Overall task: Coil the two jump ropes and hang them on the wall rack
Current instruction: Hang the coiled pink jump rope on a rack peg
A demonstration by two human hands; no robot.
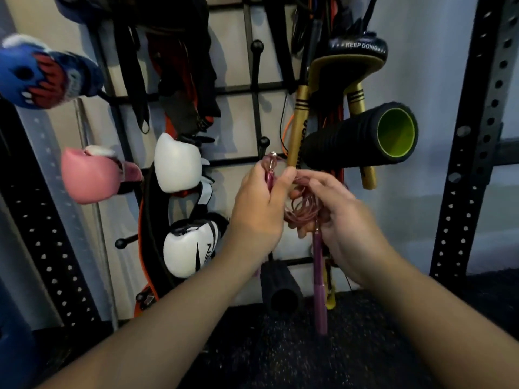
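Note:
A pink-purple jump rope (302,210) is gathered in loops between my two hands, in front of the black wire wall rack (254,89). My left hand (259,207) grips one purple handle upright, its metal tip poking out above the fingers. My right hand (341,217) holds the coiled cord, and the second purple handle (320,287) hangs straight down from it. A bare ball-tipped rack peg (264,142) sticks out just above my left hand. A second jump rope is not clearly visible.
Boxing gloves hang at left: blue (42,73), pink (92,175), white (178,162) and black-and-white (191,245). A black and green foam roller (365,136), gold handles (299,122) and straps crowd the rack's right side. A smaller black roller (280,287) stands on the dark floor. Perforated black uprights (477,130) flank the rack.

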